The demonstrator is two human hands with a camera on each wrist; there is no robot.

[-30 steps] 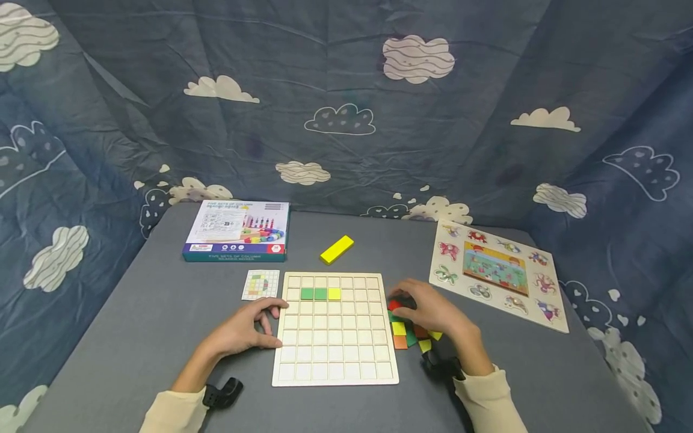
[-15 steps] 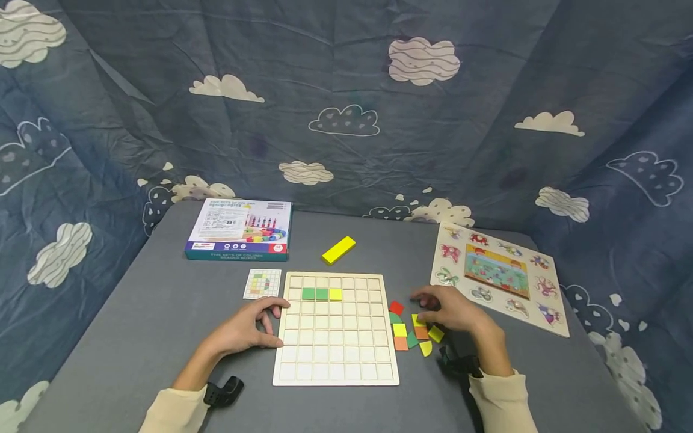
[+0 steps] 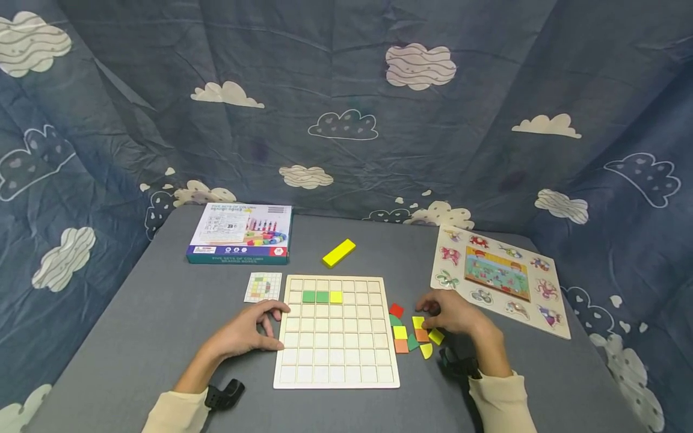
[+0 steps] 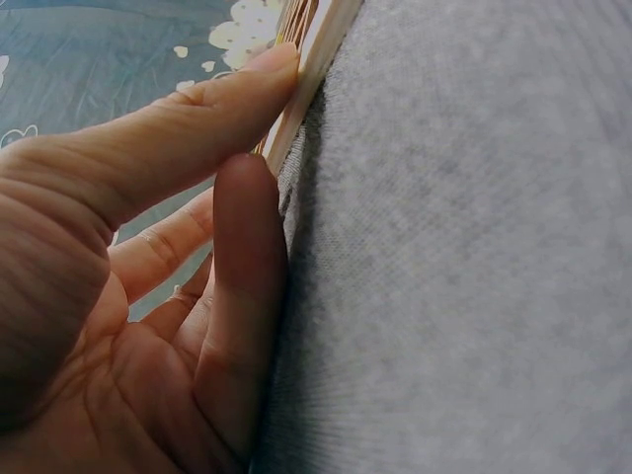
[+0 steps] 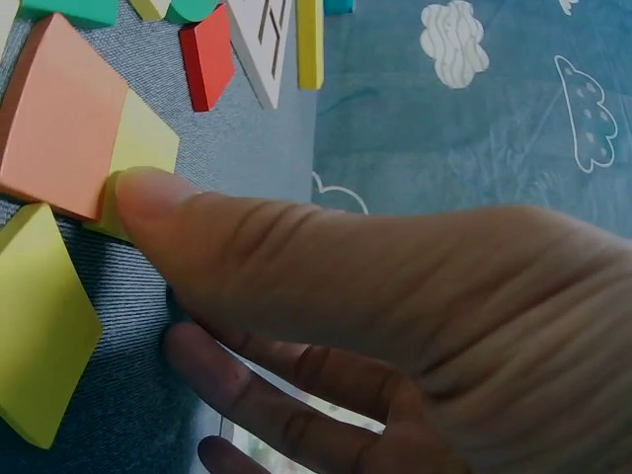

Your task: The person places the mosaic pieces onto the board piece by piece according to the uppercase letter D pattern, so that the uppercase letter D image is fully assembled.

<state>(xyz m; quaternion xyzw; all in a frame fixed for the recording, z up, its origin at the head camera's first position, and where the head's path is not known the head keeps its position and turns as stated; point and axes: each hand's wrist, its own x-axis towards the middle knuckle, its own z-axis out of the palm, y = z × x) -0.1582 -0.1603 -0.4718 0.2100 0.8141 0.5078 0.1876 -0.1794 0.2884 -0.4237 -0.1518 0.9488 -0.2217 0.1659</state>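
At 3 o'clock from the pale grid board (image 3: 337,340), a yellow tile (image 3: 418,322) is touched by the thumb of the right hand (image 3: 452,313), whose fingers are held loosely bent and apart from it. The board's 9 o'clock edge is touched by the left hand (image 3: 243,332), thumb and forefinger spread. An orange tile (image 3: 421,336) is set against the yellow one; a red tile (image 3: 396,310) is seen nearer the board. Two green squares and a yellow one are seated towards 11 o'clock on the grid. A pattern card (image 3: 263,287) is placed at 10, a yellow bar (image 3: 338,253) at 12, an animal puzzle (image 3: 495,275) between 2 and 3.
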